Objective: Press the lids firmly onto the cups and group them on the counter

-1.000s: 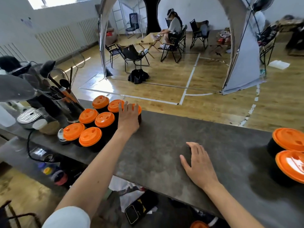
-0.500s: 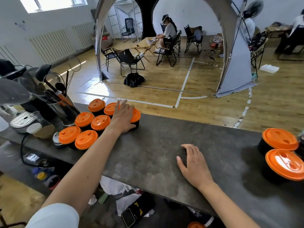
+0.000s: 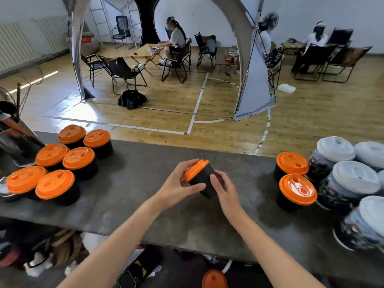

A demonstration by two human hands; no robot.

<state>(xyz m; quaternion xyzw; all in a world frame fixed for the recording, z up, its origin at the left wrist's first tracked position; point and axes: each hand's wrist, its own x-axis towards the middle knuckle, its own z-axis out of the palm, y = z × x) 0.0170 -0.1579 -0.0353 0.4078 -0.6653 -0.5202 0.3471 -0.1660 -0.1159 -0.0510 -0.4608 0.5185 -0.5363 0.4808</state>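
- The left grip (image 3: 178,185) is curled round the lid end of a tilted cup (image 3: 204,176), fingers bent over the top of the rim and thumb stretched along the underside.
- The right grip (image 3: 225,189) holds the base end of the cup. Its thumb lies on the near wall, and its fingers wrap behind, mostly hidden.
- The two grips face each other across the cup, thumb tips close together.
- Both forearms are bare. They rise from the bottom edge and converge toward the grips.
- Both wrists are roughly straight, palms turned inward.
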